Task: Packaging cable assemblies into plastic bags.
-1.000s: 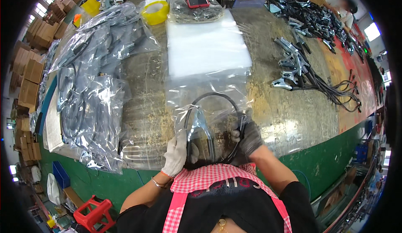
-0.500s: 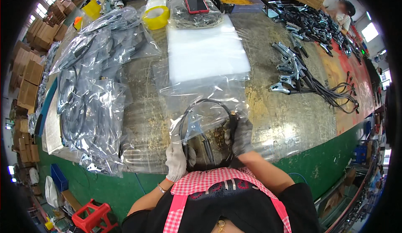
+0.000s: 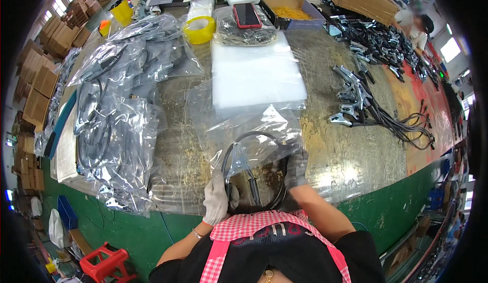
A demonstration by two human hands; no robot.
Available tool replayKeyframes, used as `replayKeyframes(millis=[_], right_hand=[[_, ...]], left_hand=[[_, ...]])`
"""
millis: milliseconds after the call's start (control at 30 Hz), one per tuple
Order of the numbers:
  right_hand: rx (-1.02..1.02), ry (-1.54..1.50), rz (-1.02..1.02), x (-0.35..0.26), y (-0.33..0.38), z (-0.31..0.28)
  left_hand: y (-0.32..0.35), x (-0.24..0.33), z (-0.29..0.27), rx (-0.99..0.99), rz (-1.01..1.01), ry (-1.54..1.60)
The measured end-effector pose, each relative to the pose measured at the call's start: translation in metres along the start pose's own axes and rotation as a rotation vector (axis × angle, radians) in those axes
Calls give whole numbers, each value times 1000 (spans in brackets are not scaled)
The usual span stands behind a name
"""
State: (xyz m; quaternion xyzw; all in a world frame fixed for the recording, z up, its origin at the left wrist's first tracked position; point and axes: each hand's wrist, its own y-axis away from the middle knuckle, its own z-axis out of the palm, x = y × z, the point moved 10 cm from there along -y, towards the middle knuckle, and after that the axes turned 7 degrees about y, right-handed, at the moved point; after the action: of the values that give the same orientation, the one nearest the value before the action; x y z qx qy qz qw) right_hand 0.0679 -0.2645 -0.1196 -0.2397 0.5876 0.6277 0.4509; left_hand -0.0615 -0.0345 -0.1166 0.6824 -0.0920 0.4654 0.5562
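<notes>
In front of me a black cable with a metal clamp lies bent in a loop, partly inside a clear plastic bag. My left hand, in a white glove, is closed around the cable's left side near the bag's mouth. My right hand, in a dark grey glove, is closed on the right side of the loop and the bag's edge; its fingertips are partly hidden. Between the hands a black sleeve points toward me. Further cable hangs down by the apron.
Beyond the bag lies a stack of flat clear bags. Bagged cables are piled at left. Loose clamps with cables lie at right, before a larger heap. Yellow tape and a phone sit at the back.
The view has shifted slightly. My right hand has slid a little toward me along the loop, and the cable end beside it is now covered. My left hand keeps its grip.
</notes>
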Motion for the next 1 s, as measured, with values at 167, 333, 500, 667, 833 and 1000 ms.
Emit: replayKeyframes(millis=[167,333,500,667,833,1000], right_hand=[[-13,23,133,17,53,-3],[-268,-67,149,40,97,-28],[-164,507,-138,28,50,-74],[-488,481,-285,-94,45,-3],[-275,204,-666,-231,130,-4],[-417,353,-584,-233,87,84]], left_hand=[[25,29,-6,148,85,-42],[41,22,-28,192,65,-150],[37,44,-15,-57,626,-654],[47,181,11,75,991,-806],[175,274,20,-179,1470,-528],[124,284,0,-34,1338,-474]])
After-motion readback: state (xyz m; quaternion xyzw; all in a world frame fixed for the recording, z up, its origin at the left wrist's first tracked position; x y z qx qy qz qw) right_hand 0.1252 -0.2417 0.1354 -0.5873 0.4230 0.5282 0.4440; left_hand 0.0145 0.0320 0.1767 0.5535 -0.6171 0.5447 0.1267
